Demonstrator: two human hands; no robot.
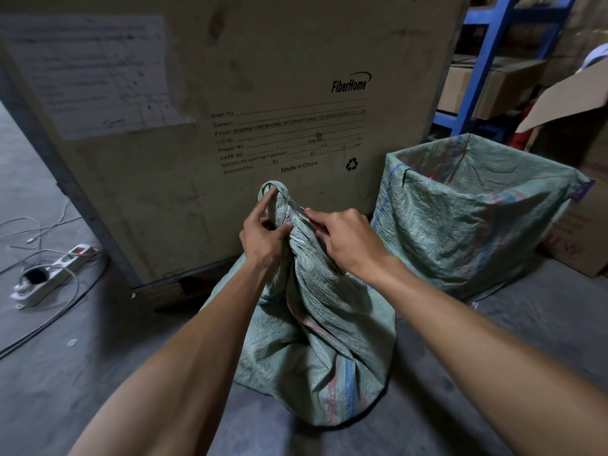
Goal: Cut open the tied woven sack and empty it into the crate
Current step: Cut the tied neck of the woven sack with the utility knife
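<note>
A green woven sack (316,343) with red and blue stripes stands on the concrete floor, its neck twisted and tied into a knot (278,199). My left hand (263,235) grips the neck just below the knot, forefinger stretched up along it. My right hand (345,238) holds a small knife (297,208), whose thin blade touches the right side of the tied neck. To the right stands the crate (477,212), an open square container lined with the same green woven cloth, its inside mostly hidden.
A big cardboard shipping case (230,93) rises right behind the sack. A white power strip (52,274) with cables lies on the floor at left. Blue shelving (487,60) and cardboard boxes (579,199) stand at the back right.
</note>
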